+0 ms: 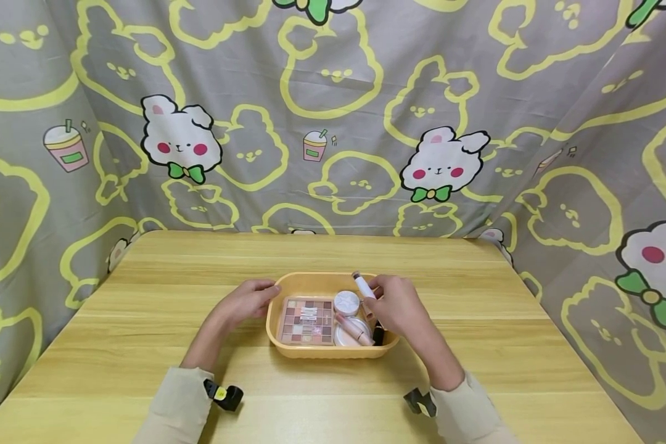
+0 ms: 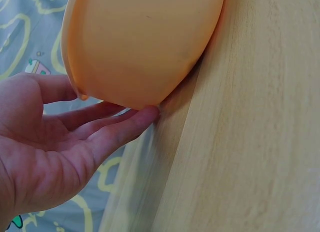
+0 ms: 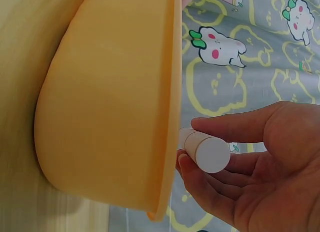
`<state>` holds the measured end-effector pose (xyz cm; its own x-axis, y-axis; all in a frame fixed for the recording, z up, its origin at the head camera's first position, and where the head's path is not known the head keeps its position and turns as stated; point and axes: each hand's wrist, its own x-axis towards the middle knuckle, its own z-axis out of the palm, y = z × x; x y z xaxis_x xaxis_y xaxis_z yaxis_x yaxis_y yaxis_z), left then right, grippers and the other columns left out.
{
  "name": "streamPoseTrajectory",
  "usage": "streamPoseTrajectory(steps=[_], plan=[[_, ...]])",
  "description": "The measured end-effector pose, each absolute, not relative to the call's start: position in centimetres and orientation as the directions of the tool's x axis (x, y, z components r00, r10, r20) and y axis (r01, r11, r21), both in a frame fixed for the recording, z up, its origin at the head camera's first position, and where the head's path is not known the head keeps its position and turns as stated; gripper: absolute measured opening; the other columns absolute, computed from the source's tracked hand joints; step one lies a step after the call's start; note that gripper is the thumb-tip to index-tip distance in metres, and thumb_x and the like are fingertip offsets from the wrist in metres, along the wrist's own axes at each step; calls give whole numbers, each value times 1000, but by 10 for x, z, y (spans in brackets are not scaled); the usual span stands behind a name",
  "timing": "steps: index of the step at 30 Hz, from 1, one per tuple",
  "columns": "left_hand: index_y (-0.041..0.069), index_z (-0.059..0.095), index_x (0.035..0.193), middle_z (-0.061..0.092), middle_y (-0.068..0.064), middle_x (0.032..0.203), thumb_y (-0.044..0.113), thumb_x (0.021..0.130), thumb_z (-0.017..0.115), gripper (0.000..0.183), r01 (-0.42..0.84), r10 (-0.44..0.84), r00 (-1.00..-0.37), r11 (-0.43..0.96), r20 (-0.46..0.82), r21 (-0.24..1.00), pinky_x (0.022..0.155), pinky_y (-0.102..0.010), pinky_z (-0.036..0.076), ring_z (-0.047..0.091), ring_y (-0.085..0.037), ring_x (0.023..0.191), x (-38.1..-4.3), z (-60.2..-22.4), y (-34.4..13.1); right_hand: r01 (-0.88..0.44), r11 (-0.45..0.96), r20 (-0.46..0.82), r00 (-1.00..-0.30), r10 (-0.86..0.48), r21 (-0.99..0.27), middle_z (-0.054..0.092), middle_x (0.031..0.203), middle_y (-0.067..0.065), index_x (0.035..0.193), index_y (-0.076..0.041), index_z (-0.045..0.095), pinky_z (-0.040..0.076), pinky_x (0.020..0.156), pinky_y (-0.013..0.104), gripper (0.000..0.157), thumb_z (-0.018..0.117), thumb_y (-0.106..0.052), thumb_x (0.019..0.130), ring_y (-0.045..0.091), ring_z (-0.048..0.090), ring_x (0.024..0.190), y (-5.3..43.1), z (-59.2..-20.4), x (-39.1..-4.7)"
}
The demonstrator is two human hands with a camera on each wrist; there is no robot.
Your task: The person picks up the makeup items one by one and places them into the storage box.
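An orange plastic basket [image 1: 333,353] stands on the table. My left hand [image 1: 253,300] holds its left end, thumb over the rim and fingers against the outer wall [image 2: 145,46]. My right hand [image 1: 396,303] pinches a slim white cosmetic tube [image 1: 362,285] with a dark end above the basket's right side. In the right wrist view the tube's round white end [image 3: 212,155] shows between thumb and fingers. Inside the basket lie an eyeshadow palette [image 1: 307,322], a small round white-lidded jar [image 1: 346,303], a pink lip gloss tube [image 1: 355,330] and a round compact [image 1: 341,337] under it.
A black item [image 1: 378,333] lies at the basket's right end, partly hidden by my right hand. The wooden table [image 1: 311,407] extends around the basket. A patterned curtain [image 1: 366,135] hangs behind the table and along both sides.
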<state>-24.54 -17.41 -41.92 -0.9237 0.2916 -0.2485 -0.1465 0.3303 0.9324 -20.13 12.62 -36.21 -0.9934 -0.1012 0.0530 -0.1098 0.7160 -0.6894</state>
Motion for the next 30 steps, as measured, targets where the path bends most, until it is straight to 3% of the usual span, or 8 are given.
streamPoseTrajectory(steps=[8, 22, 30], plan=[[-3, 46, 136, 54, -20, 130, 31, 100, 47, 49, -135, 293, -925, 338, -241, 931, 95, -43, 49, 55, -31, 118, -244, -420, -175, -151, 771, 72, -988, -136, -619, 65, 78, 5, 94, -4, 68, 48, 44, 24, 13, 70, -8, 82, 12, 57, 58, 117, -365, -200], [-3, 43, 138, 52, -21, 133, 32, 100, 48, 52, -146, 276, -929, 342, -248, 928, 95, -43, 48, 53, -33, 121, -246, -420, -174, -258, 801, 133, -966, -222, -540, 65, 74, 4, 93, -1, 69, 49, 55, 24, 18, 74, -8, 78, 13, 58, 65, 105, -371, -197], [-3, 45, 137, 53, -21, 132, 31, 100, 47, 51, -143, 276, -929, 347, -247, 927, 95, -44, 48, 53, -33, 121, -245, -418, -174, -304, 785, 164, -953, -257, -540, 63, 67, 2, 83, -2, 68, 48, 50, 23, 15, 76, -13, 78, 11, 55, 58, 99, -377, -196]])
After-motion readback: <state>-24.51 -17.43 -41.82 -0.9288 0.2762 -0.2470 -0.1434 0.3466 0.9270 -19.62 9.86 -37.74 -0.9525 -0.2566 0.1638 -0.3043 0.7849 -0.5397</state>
